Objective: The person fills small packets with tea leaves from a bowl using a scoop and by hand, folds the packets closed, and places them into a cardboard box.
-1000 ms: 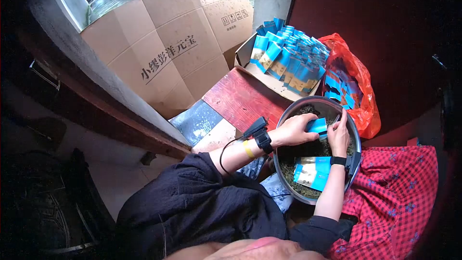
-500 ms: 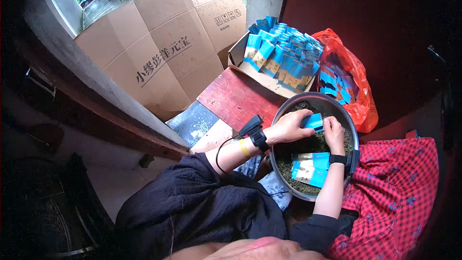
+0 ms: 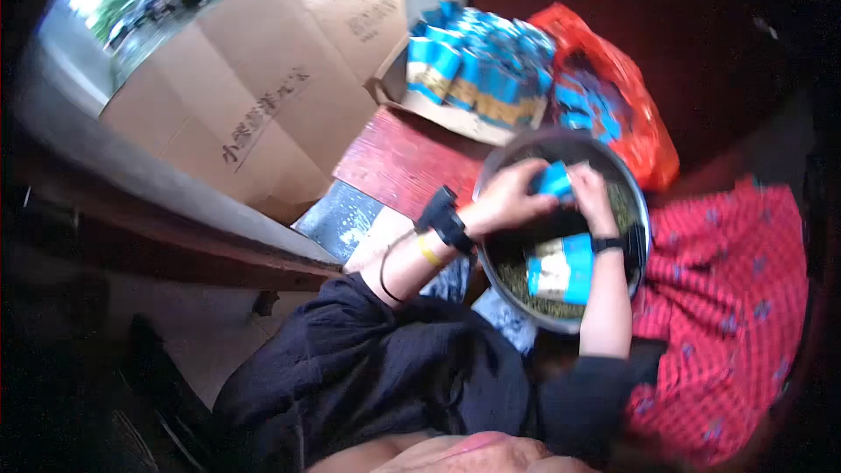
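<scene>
Over a round metal basin (image 3: 487, 273), my left hand (image 3: 511, 198) is closed around a small blue packet (image 3: 553, 180). On the packet's right end, the fingers of my right hand (image 3: 590, 193) are pinched together. Both hands are blurred by motion, and whether the packet's end is sealed cannot be made out. Dry, dark green leafy bits (image 3: 547, 307) fill the basin's bottom. More blue and cream packets (image 3: 562, 268) lie on the leaves, just below my right hand and partly behind my right wrist.
Behind the basin, a cardboard box (image 3: 455, 125) holds many upright blue packets (image 3: 480, 70). Beside it, a red plastic bag (image 3: 650, 140) contains more blue packets. A large cardboard sheet (image 3: 254, 88) stands at the left. Red checked cloth (image 3: 727, 298) lies right of the basin.
The whole view has shifted and blurred, with the basin and boxes appearing higher and further left. Both hands stay on the blue packet, which looks more tilted and covered by fingers.
</scene>
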